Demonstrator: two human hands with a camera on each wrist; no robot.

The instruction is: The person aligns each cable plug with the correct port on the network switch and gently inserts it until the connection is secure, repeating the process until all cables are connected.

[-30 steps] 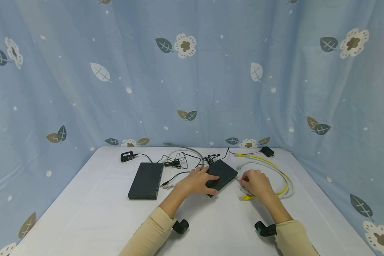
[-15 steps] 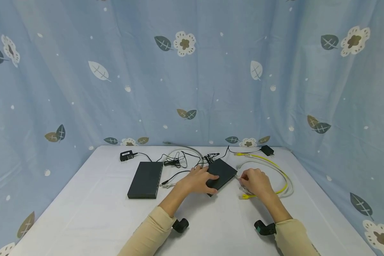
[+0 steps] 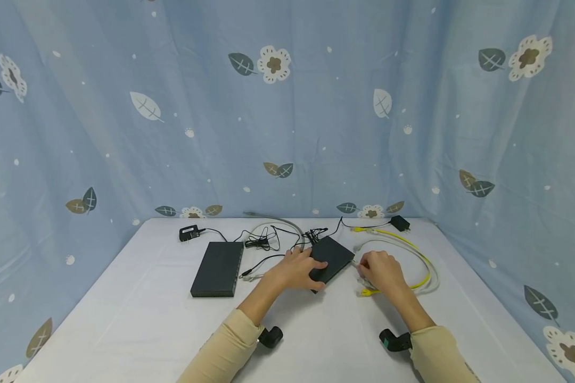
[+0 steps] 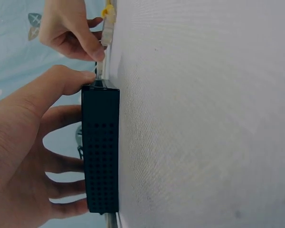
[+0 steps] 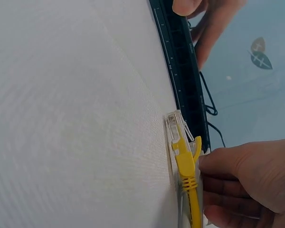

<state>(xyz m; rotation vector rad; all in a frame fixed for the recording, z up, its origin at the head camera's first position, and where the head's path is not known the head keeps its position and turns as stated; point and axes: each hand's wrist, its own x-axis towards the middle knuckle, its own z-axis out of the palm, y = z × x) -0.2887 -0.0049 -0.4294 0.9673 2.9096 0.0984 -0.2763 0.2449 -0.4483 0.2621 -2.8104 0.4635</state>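
Grey cable (image 4: 100,70): I'm pinching it, right hand (image 3: 382,271), at box (image 3: 334,256), seating unclear; left hand (image 3: 294,270) gripping box; yellow cable (image 5: 185,164) lying unplugged.

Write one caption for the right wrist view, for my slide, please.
Yellow Ethernet plug in front of a black network switch touched by the left hand, the right hand close by.

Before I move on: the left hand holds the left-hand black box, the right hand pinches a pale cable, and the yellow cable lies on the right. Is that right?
Not quite: the left hand holds the right-hand black box, as the head view shows. The rest stands: the right hand pinches a pale cable, and the yellow cable lies on the right.
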